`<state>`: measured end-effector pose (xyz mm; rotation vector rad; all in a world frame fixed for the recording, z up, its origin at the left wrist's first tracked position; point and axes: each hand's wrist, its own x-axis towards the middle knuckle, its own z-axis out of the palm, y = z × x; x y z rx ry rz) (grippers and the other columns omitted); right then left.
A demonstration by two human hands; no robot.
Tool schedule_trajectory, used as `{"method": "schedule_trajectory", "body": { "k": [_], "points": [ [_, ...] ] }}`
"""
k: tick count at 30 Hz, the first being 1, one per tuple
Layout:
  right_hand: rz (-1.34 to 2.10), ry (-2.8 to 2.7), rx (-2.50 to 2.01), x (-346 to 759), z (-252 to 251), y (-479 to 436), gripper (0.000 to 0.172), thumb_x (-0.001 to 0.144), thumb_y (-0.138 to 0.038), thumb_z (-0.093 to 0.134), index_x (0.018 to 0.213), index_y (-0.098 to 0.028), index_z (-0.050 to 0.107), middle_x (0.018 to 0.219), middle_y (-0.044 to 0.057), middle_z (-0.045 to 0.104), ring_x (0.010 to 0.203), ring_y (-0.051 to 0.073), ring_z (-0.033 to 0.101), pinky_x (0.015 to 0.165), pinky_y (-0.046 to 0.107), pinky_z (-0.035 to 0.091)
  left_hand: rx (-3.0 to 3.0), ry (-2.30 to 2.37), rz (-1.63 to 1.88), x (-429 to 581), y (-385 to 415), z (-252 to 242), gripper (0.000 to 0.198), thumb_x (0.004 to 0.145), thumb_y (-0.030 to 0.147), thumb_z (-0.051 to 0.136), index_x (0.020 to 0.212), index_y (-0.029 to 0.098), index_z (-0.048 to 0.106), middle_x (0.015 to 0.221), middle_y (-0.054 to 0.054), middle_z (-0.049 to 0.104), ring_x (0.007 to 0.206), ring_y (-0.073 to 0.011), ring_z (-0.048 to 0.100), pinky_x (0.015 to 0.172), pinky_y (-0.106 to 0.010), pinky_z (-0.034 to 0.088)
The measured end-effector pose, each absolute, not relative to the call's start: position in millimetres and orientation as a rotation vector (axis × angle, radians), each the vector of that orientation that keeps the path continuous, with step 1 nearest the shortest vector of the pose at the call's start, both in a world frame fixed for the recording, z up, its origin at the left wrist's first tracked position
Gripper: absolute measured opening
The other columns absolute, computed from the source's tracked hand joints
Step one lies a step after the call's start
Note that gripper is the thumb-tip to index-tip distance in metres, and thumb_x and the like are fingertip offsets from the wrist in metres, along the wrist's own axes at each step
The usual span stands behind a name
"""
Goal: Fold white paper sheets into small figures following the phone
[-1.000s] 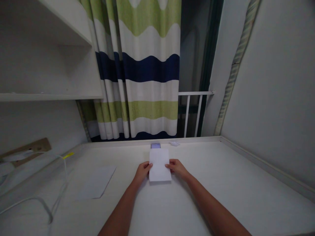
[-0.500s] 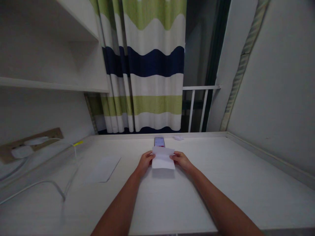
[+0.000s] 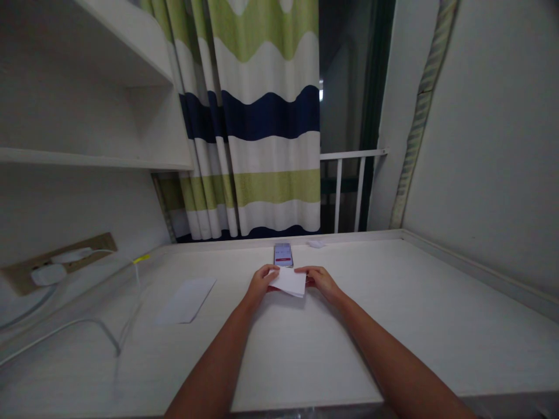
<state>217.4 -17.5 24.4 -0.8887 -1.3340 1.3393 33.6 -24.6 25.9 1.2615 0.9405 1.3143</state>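
Observation:
A small white sheet of paper (image 3: 290,281), folded over into layers, is held just above the white desk. My left hand (image 3: 262,280) pinches its left side, thumb on top and fingers beneath. At the paper's upper right edge, my right hand (image 3: 321,280) is closed on it, with some fingertips hidden behind. Just beyond the paper lies a phone (image 3: 283,254) with its screen lit. To the left, a stack or sheet of white paper (image 3: 187,301) rests flat on the desk (image 3: 305,361).
A crumpled white scrap (image 3: 315,244) lies by the desk's back ledge. On the left, chargers (image 3: 49,273) sit in a wall socket strip, and a white cable (image 3: 82,321) runs over the desk. A shelf (image 3: 96,157) overhangs the left side. Behind hangs a striped curtain (image 3: 275,154).
The paper has been folded to a smaller size and now tilts. My right hand has shifted to its upper edge. The phone's screen shows more fully, and the view has turned slightly.

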Motion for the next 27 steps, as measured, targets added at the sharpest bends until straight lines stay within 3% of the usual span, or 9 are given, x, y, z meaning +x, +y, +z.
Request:
{"method": "schedule_trajectory", "body": {
  "k": [4, 7, 14, 17, 20, 23, 27],
  "points": [
    [1.245, -1.413, -0.915, 216.8, 26.4, -19.0, 0.025, 0.063, -0.033, 0.054, 0.078, -0.015, 0.061, 0.063, 0.001, 0.06, 0.056, 0.012, 0.054, 0.052, 0.025, 0.042, 1.425, 0.988, 1.343, 33.8, -20.1, 23.0, 0.057, 0.055, 0.021, 0.065, 0.108, 0.018, 0.045, 0.083, -0.004, 0.059, 0.069, -0.0155, 0.056, 0.057, -0.023, 0.043],
    [1.204, -1.486, -0.942, 214.7, 25.5, -20.6, 0.035, 0.058, -0.033, 0.062, 0.088, -0.016, 0.056, 0.054, -0.003, 0.056, 0.051, 0.011, 0.051, 0.047, 0.021, 0.038, 1.546, 0.907, 1.297, 33.6, -19.6, 23.2, 0.071, 0.056, 0.022, 0.065, 0.12, 0.017, 0.034, 0.081, -0.005, 0.06, 0.069, -0.0164, 0.057, 0.058, -0.024, 0.043],
    [1.338, -1.517, -0.93, 211.3, 22.3, -21.6, 0.025, 0.051, -0.026, 0.066, 0.066, -0.013, 0.052, 0.053, -0.003, 0.054, 0.047, 0.009, 0.047, 0.045, 0.02, 0.032, 1.442, 0.919, 1.32, 41.5, -23.9, 25.5, 0.081, 0.053, 0.024, 0.07, 0.123, 0.02, 0.03, 0.085, -0.006, 0.061, 0.068, -0.0154, 0.058, 0.058, -0.024, 0.045],
    [1.315, -1.365, -0.96, 210.8, 24.0, -23.0, 0.026, 0.05, -0.025, 0.067, 0.066, -0.015, 0.049, 0.051, -0.005, 0.051, 0.046, 0.008, 0.046, 0.044, 0.019, 0.032, 1.264, 0.958, 1.274, 46.0, -24.5, 24.7, 0.065, 0.052, 0.03, 0.07, 0.11, 0.016, 0.045, 0.091, -0.01, 0.061, 0.071, -0.0177, 0.059, 0.058, -0.028, 0.046],
    [1.33, -1.263, -0.965, 210.3, 26.2, -25.6, 0.028, 0.05, -0.026, 0.067, 0.069, -0.016, 0.049, 0.054, -0.005, 0.052, 0.05, 0.009, 0.049, 0.047, 0.02, 0.036, 1.266, 0.983, 1.148, 47.9, -25.2, 24.1, 0.041, 0.049, 0.033, 0.071, 0.081, 0.009, 0.06, 0.08, -0.011, 0.063, 0.067, -0.0188, 0.059, 0.057, -0.029, 0.046],
    [1.357, -1.267, -0.956, 210.3, 27.9, -27.3, 0.029, 0.049, -0.028, 0.068, 0.071, -0.016, 0.052, 0.058, -0.003, 0.056, 0.054, 0.011, 0.053, 0.051, 0.022, 0.04, 1.301, 1.012, 1.153, 47.4, -25.5, 24.7, 0.035, 0.048, 0.035, 0.071, 0.067, 0.008, 0.062, 0.068, -0.009, 0.063, 0.06, -0.0176, 0.058, 0.056, -0.029, 0.046],
    [1.374, -1.32, -0.943, 211.4, 28.5, -26.5, 0.031, 0.051, -0.035, 0.068, 0.071, -0.013, 0.057, 0.062, 0.0, 0.059, 0.057, 0.011, 0.055, 0.056, 0.024, 0.042, 1.34, 1.025, 1.182, 46.0, -24.3, 25.5, 0.034, 0.049, 0.037, 0.069, 0.065, 0.008, 0.063, 0.063, -0.007, 0.063, 0.058, -0.0167, 0.057, 0.054, -0.028, 0.045]
  ]
}}
